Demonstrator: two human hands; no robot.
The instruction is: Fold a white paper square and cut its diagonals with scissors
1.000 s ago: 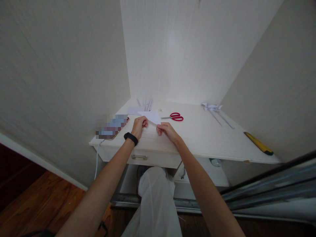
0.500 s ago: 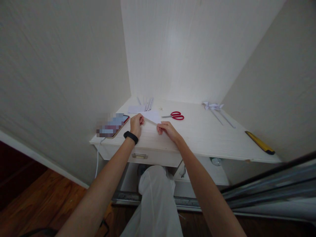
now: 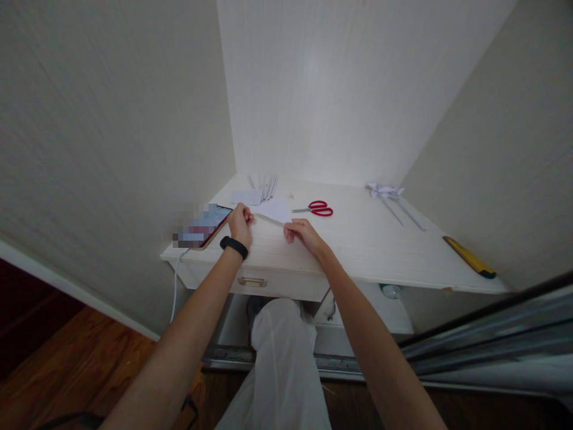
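The paper (image 3: pixel 275 210) lies between the right hand (image 3: pixel 303 233) pinching it and the curled left hand (image 3: pixel 240 223)

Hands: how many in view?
2: the left hand is at the left end of the white paper; the right hand pinches its right corner. No other hand shows.

Paper (image 3: pixel 275 210) partly hidden by left hand (image 3: pixel 242 222), phone (image 3: pixel 218 220) partly pixelated, forearms (image 3: pixel 181 328) cropped at bottom, desktop bits (image 3: pixel 291 196) too small to identify

A phone (image 3: pixel 217 220) lies near the left wall (image 3: pixel 134 119), white cable (image 3: pixel 175 286) hanging.
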